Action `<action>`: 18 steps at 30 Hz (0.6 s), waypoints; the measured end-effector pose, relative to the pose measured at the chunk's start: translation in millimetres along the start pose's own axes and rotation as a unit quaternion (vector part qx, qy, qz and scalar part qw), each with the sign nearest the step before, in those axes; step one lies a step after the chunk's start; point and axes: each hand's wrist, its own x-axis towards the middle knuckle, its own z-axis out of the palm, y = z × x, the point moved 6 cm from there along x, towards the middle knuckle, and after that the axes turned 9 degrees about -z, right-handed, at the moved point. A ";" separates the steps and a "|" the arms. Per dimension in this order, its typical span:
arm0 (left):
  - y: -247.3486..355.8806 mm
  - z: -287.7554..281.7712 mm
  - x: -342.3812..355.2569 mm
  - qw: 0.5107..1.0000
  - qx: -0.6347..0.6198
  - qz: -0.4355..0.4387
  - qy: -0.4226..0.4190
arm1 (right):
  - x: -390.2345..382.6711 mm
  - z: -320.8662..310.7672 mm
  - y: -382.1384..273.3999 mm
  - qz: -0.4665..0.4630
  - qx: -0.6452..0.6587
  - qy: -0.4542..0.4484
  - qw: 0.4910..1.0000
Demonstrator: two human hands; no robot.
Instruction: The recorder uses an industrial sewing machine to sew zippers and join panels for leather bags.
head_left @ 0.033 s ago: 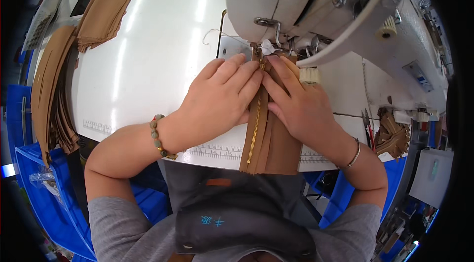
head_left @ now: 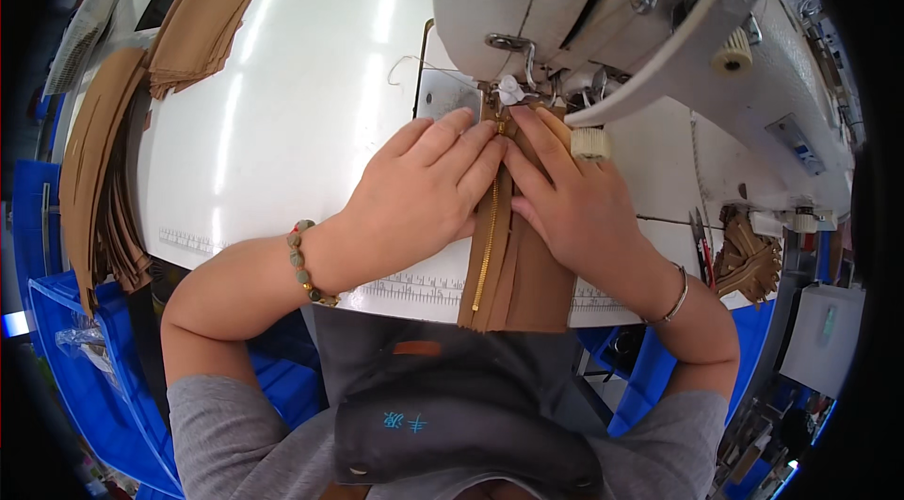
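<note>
A brown fabric piece (head_left: 542,285) with a gold-toothed zipper (head_left: 487,250) runs from under the needle area of a white sewing machine (head_left: 490,1) to the table's front edge. My left hand (head_left: 414,185) lies over the zipper's left side, fingers stretched toward the presser foot (head_left: 496,103). On the fabric's right part rests my right hand (head_left: 574,203), its fingers extended and spread, fingertips close to the foot. Both hands press from above and neither grips anything visibly. The zipper's upper end, with a gold slider (head_left: 501,127), shows between my fingers. My left thumb is mostly hidden.
Brown fabric stacks (head_left: 202,24) and hanging strips (head_left: 99,170) lie at the left. Red-handled scissors (head_left: 702,250) and a bundle of brown pieces (head_left: 750,258) are at the right. A ruler strip (head_left: 414,289) marks the table's front; blue bins (head_left: 94,340) stand below left.
</note>
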 end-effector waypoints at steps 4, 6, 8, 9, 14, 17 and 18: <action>6.8 0.9 -6.3 0.999 0.006 0.043 0.003 | -11.9 -18.4 -19.2 -0.044 -0.036 -0.012 0.998; 8.3 -0.4 -9.2 0.999 0.000 0.051 0.011 | -24.0 -21.0 -37.1 -0.073 0.058 -0.052 0.994; 9.6 -0.2 -12.5 0.999 0.000 0.040 -0.002 | -33.6 -22.8 -60.0 -0.090 0.098 -0.012 0.991; 11.6 -2.3 -15.1 0.999 -0.004 0.037 0.005 | -38.8 -22.9 -70.8 -0.104 0.142 0.015 0.984; 42.8 -15.5 -43.2 0.994 0.059 0.095 0.016 | -59.4 -9.9 -95.1 -0.150 0.036 0.065 0.986; 55.8 -21.4 -58.4 0.997 0.047 0.062 0.020 | -66.2 -11.1 -96.9 -0.169 0.035 0.098 0.980; 57.5 -21.8 -61.7 0.998 0.040 0.043 0.019 | -67.0 -11.5 -96.9 -0.174 0.036 0.099 0.979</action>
